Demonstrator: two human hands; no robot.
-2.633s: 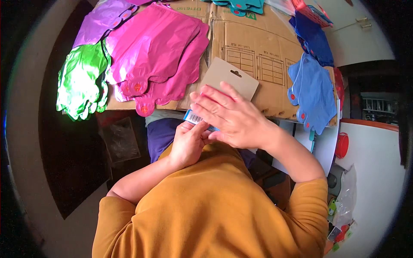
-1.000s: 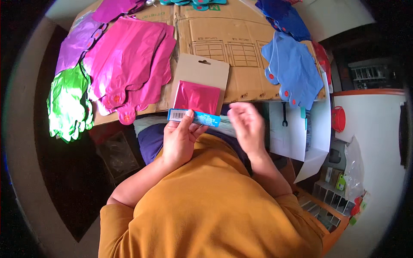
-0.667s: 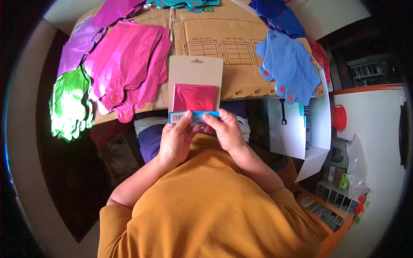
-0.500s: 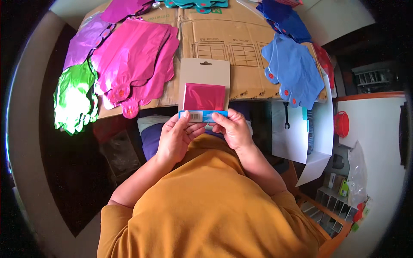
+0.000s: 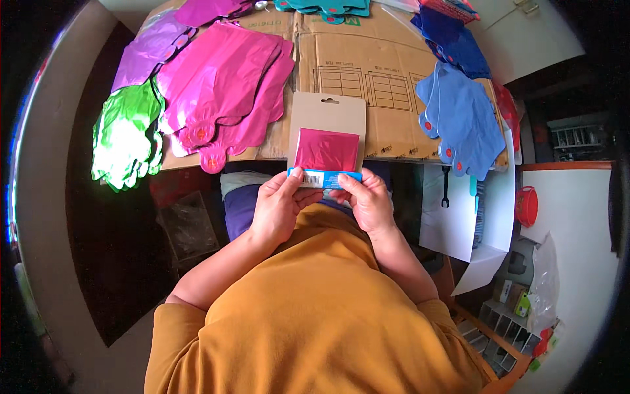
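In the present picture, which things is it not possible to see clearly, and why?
Head view only:
Parts of the blue strip: covered by the left hand and right hand.
Back of the card: turned away.
Far end of the teal pile: cut off by the upper edge.
Green pile: glare hides details.

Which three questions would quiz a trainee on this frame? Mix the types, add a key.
1. True or false: the left hand and the right hand both hold the card.
2. Which stack lies on the cardboard to the right of the card?
A. green stack
B. light blue stack
C. purple stack
3. What colour is the strip just below the pink packet on the card?

Key: 1. True. 2. B. 3. Blue.
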